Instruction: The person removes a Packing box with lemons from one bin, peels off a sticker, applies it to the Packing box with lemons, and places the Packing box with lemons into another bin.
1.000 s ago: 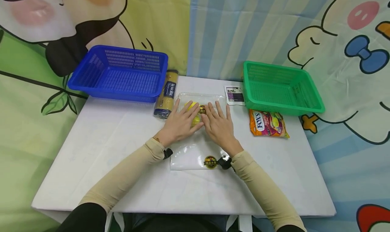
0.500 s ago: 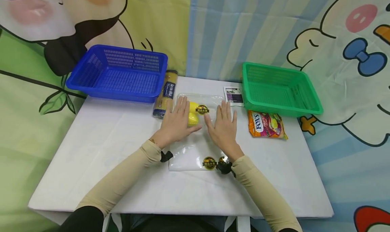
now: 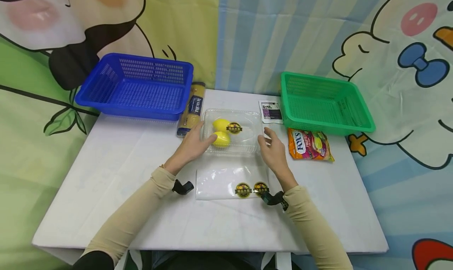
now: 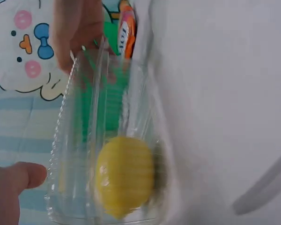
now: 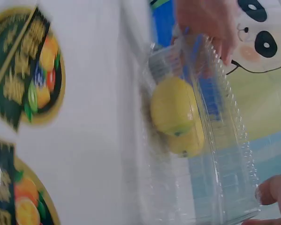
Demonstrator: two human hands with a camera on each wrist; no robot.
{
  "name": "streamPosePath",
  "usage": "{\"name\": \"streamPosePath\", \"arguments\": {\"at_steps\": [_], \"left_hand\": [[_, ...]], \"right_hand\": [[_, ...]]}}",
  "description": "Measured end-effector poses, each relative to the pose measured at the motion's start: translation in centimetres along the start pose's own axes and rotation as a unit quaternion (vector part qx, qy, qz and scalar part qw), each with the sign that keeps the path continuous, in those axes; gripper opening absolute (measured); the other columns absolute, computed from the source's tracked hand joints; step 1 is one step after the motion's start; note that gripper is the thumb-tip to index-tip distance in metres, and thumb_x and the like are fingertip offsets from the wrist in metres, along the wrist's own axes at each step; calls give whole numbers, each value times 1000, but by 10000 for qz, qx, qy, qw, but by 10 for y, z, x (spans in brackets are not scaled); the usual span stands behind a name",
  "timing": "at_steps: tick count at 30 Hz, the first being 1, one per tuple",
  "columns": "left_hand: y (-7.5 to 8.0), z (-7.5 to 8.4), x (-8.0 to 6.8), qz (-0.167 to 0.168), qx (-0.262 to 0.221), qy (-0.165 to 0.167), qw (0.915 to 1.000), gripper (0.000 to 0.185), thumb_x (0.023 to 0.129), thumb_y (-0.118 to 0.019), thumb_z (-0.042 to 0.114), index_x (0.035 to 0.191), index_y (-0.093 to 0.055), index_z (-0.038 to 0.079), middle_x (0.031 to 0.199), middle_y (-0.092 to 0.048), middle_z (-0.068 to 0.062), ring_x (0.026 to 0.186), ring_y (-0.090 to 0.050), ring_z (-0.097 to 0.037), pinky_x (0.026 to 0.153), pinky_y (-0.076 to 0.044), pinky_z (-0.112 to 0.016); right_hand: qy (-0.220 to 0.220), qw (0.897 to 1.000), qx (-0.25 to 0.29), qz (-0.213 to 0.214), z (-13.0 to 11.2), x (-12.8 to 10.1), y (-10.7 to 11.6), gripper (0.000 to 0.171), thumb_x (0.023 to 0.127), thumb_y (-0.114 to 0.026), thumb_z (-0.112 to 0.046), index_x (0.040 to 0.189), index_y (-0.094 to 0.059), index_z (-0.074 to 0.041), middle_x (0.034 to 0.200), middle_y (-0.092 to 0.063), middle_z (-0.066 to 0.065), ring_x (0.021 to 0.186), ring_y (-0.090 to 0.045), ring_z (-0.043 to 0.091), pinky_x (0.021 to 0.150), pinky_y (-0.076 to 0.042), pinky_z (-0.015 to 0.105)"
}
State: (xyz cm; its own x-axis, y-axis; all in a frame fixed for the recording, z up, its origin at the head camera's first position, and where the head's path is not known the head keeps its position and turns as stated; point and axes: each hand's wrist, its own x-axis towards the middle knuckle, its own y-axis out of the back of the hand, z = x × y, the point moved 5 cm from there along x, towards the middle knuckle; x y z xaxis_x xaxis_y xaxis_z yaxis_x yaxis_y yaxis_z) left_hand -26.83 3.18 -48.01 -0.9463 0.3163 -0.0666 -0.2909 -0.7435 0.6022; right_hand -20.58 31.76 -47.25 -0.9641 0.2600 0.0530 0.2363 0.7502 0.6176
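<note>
A clear plastic clamshell box (image 3: 247, 138) lies at mid-table with its lid down. Two yellow lemons (image 3: 221, 125) are inside, at its left part; a lemon (image 4: 125, 176) also shows through the wall in the left wrist view. My left hand (image 3: 191, 145) is at the box's left side, thumb pointing toward it and fingers partly hidden. At the right side is my right hand (image 3: 274, 152), fingers loosely bent near the edge. The right wrist view shows my right thumb (image 5: 271, 190) close to a corner of the box; contact is unclear.
A clear plastic bag (image 3: 219, 183) with round stickers lies in front of the box. Behind left are a blue basket (image 3: 138, 108) and a pasta pack (image 3: 192, 108). Rightward are a green basket (image 3: 329, 124), a small white packet (image 3: 271, 111) and a FOX'S candy bag (image 3: 310, 145).
Both hands have come off the top of the lid and moved apart, out to the box's left and right sides. The lemons and sticker are now uncovered. The box stays in place.
</note>
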Motion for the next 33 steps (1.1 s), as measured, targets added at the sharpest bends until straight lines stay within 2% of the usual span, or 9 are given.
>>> {"name": "streamPosePath", "arguments": {"at_steps": [3,6,10,14,18,22,26,29,33], "left_hand": [[-5,-4,1,-111,-184,86,9997,97,97,-66,54,165,-20,2,172,-20,-23,157,-26,-44,126,-25,-60],[-4,-4,2,-32,-429,32,9991,97,94,-72,48,164,-25,2,169,-27,-23,148,-41,-45,119,-39,-61],[-1,-1,3,-46,-718,37,9974,95,92,-76,45,163,-29,4,164,-38,-24,137,-54,-45,107,-51,-59],[2,9,4,-128,-833,7,9964,95,91,-77,48,164,-30,8,163,-40,-22,137,-56,-42,105,-53,-58],[6,25,7,-231,-923,-226,9952,98,88,-80,51,164,-31,11,165,-39,-17,137,-56,-40,107,-52,-57],[11,47,16,-400,-1073,-537,9920,102,85,-84,50,165,-31,14,168,-36,-12,139,-55,-37,108,-52,-53],[11,79,28,-619,-1200,-814,9875,103,84,-86,47,166,-30,20,170,-32,-7,142,-54,-33,107,-54,-47],[5,109,41,-689,-1146,-1052,9854,102,84,-87,45,166,-31,18,170,-32,-6,141,-55,-30,107,-55,-44],[-7,148,65,-792,-956,-1313,9835,101,86,-86,44,165,-31,15,169,-34,-9,140,-57,-28,108,-54,-42]], "right_hand": [[-238,9994,246,81,3,-1,-3,52,102,-58,-32,149,-57,-11,146,-63,15,122,-69,35,99,-59,50],[-246,9985,424,226,2,-2,-1,49,100,-63,-29,145,-62,-12,138,-68,17,114,-73,35,93,-61,51],[-173,9965,779,234,-1,-1,7,46,100,-65,-25,144,-63,-13,143,-65,16,117,-71,35,96,-59,52],[-121,9946,991,301,-7,3,21,45,99,-68,-23,143,-64,-13,147,-62,13,123,-68,32,101,-57,49],[-113,9938,1042,378,-13,7,40,46,100,-69,-26,144,-63,-12,148,-62,11,126,-66,28,101,-56,41],[-196,9916,1219,393,-18,13,66,49,101,-69,-29,146,-61,-10,149,-61,11,124,-65,20,94,-54,27],[-355,9882,1379,567,-23,20,101,49,102,-69,-30,145,-61,-10,144,-62,10,110,-64,9,83,-51,18],[-489,9859,1415,747,-23,28,130,47,102,-69,-32,144,-62,-12,140,-63,6,105,-63,5,85,-50,20],[-604,9777,1800,900,-18,45,166,49,101,-70,-29,145,-62,-10,142,-62,2,101,-64,6,100,-49,31]]}}
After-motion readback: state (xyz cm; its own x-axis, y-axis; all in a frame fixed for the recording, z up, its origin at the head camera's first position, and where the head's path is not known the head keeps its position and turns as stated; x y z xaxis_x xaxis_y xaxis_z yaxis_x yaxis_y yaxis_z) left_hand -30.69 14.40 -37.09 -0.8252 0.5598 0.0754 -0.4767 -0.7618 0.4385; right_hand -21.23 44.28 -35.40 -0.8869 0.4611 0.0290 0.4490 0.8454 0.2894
